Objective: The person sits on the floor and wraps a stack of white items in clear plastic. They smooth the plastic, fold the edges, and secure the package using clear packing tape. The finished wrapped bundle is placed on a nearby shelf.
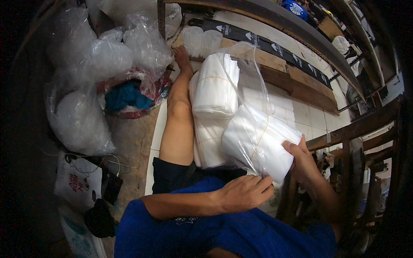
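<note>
Looked like a small packing workshop, floor-level work. White tiled floor (301, 109), rough wooden bench frame (365, 122) overhead, long wooden boards (297, 81) along the wall. Bundled stacks of white bags (215, 86) tied with bands, clear plastic sacks (81, 120) of stock piled left. Cluttered, dim, no home furniture.

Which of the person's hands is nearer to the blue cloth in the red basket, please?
Left. The left hand rests at the near end of the white bundle, closer to the blue cloth. The right hand grips that bundle's far side.
</note>
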Demonstrator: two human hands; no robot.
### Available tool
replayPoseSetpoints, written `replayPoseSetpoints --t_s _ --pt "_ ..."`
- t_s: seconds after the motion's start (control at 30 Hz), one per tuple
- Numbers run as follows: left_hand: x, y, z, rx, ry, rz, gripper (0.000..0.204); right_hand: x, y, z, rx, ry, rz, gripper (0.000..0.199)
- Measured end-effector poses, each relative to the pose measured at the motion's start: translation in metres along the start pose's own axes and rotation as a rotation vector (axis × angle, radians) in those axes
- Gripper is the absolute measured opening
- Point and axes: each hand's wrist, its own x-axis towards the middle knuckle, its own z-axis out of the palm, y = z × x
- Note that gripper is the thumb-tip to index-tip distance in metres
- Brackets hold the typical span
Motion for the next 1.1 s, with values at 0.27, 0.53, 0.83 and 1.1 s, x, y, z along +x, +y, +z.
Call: replayPoseSetpoints --t_s 0.27,0.53,0.83,1.1 --pt "-0.015 0.01 -0.017 -0.028 0.139 0.039 0.029 -0.014 0.01 0.047 0.292 -0.065 0.061 0.055" --pt "-0.029 0.01 -0.018 0.032 0.11 0.001 0.026 -0.015 0.028 0.048 0.091 -0.11 0.102 0.063" --pt "-0.041 0.014 -0.021 0.104 0.082 0.002 0.025 0.005 -0.014 0.031 -0.34 -0.526 0.273 0.087" --pt "-0.04 0.011 -0.014 0.079 0.08 0.027 0.024 0.046 -0.005 0.05 -0.325 -0.459 0.368 0.107"
